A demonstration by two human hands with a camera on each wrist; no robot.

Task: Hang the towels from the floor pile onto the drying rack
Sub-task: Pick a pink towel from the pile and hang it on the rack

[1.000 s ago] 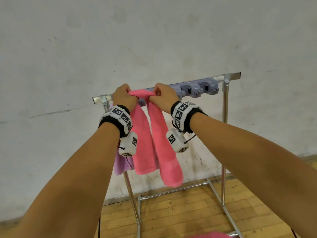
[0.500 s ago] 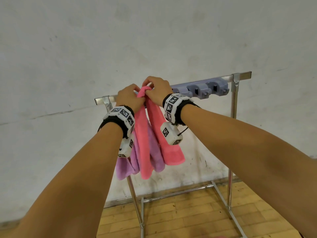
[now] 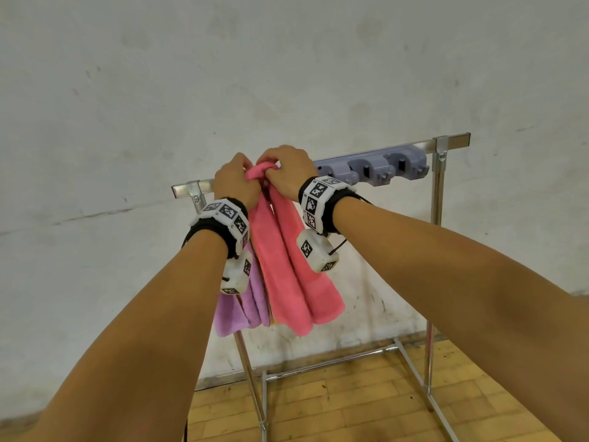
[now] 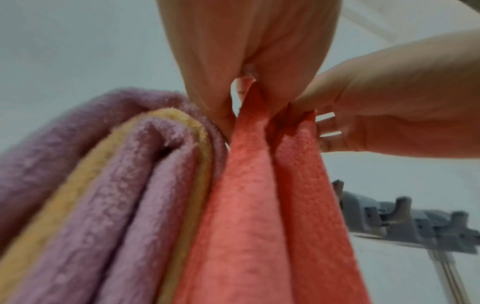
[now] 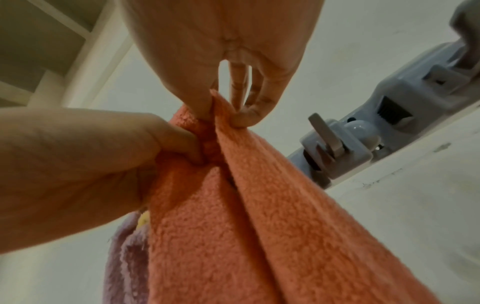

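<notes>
A pink towel [image 3: 288, 263] hangs folded at the top bar of the metal drying rack [image 3: 449, 142], bunched into a narrow fold at its top. My left hand [image 3: 237, 183] and right hand [image 3: 287, 172] sit close together, both pinching that bunched top. In the left wrist view the pink towel [image 4: 259, 216] hangs from my left hand [image 4: 228, 115], with my right hand [image 4: 363, 115] beside it. In the right wrist view my right hand [image 5: 223, 111] pinches the pink towel [image 5: 246, 216] and my left hand [image 5: 116, 160] grips the fold. A purple towel [image 3: 242, 311] with a yellow layer [image 4: 197, 131] hangs just left.
Grey plastic clips [image 3: 373, 169] line the bar to the right of my hands. The rack's legs and lower crossbar [image 3: 331, 360] stand on a wooden floor [image 3: 350, 406] in front of a pale wall [image 3: 287, 74].
Both hands have drawn closer together and gathered the pink towel's top into a tighter bunch. The towel's two halves now hang side by side near the purple towel.
</notes>
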